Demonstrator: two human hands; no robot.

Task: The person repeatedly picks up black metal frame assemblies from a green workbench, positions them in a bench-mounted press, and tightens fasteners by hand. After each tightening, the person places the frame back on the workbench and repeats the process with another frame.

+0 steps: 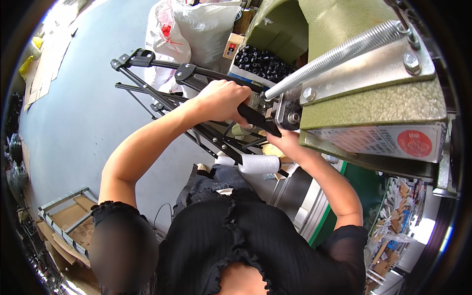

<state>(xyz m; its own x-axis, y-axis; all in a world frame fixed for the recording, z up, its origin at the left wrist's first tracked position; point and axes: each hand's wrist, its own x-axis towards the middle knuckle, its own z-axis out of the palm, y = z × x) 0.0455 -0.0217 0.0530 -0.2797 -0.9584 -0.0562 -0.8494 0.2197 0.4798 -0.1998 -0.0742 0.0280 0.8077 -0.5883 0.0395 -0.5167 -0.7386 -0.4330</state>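
Observation:
A folding frame of black metal tubes (156,96), with black plastic joints, slants across the space in front of me. My left hand (225,101) is wrapped around a thick black tube (254,117) of this frame. Lower on the same tube, beside the machine head, my right hand (283,142) grips its end; part of these fingers is hidden. White foam sleeves (260,164) cover a lower piece of the frame. Close to both hands stands a green cast-metal machine (372,107), which carries a long coil spring (339,57) and a metal fitting with a bolt (293,118).
Behind the frame, a box (263,64) holds many small black cylindrical parts. White plastic sacks (206,27) stand on the grey floor (88,96). At lower left lies a metal-edged rack with cardboard (70,217). Shelving with mixed parts (396,217) is at right.

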